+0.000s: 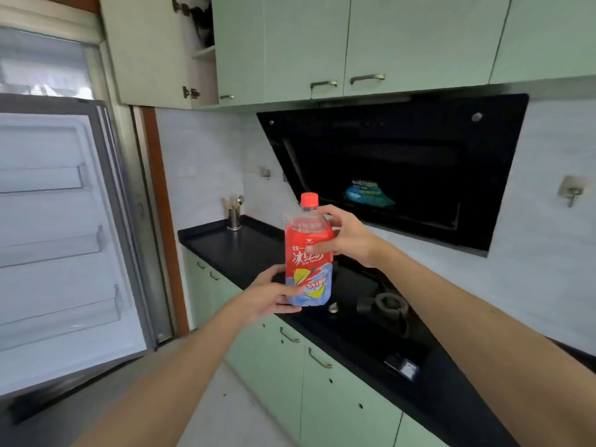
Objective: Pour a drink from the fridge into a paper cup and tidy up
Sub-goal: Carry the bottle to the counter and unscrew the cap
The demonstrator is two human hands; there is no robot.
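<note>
An ice tea bottle (pixel 306 253) with a red and blue label and a red cap is held upright in the air, in front of the black counter. My left hand (pixel 267 293) cups its base from the left, fingers curled under it. My right hand (pixel 345 235) grips its upper body from the right, below the neck. The fridge door (pixel 64 240) stands open at the left, its door shelves bare. No paper cup is in view.
The black counter (pixel 232 246) carries a metal utensil holder (pixel 233 214) at the back left and a gas hob (pixel 383 304) at the centre. A black range hood (pixel 403 169) hangs above. One upper cabinet door (pixel 145 50) is open. Green cabinets run below.
</note>
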